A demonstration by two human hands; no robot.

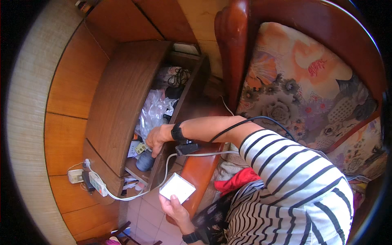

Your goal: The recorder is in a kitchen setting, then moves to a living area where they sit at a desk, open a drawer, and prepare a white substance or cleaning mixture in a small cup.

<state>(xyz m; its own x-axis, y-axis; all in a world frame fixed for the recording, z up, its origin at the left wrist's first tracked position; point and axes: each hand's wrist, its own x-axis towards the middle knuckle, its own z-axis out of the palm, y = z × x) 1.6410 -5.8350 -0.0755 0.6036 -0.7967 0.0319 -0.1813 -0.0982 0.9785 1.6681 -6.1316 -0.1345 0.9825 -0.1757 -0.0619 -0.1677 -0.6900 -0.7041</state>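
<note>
In my left hand (pixel 176 209), a flat white square box (pixel 177 187) is held by its lower edge, thumb on top. My right hand (pixel 156 141) reaches down into the pulled-out drawer of a wooden cabinet (pixel 122 95). Its fingers bend over a grey spool of thread (pixel 145 161), and part of the grip is hidden, so I cannot tell what it holds. Just left of these fingers is a cream-coloured block with round holes (pixel 141 148). Clear plastic bags (pixel 153 107) fill the drawer's middle, touching or close to the hand. Tangled black cable (pixel 179 76) lies at the far end.
A white power strip (pixel 98 183) with plugs and adapters stands at the cabinet's near end. Its white cable (pixel 167 167) crosses in front of the drawer. On the right is a wooden seat with floral cushion (pixel 281 101). Red cloth (pixel 239 180) lies beside me.
</note>
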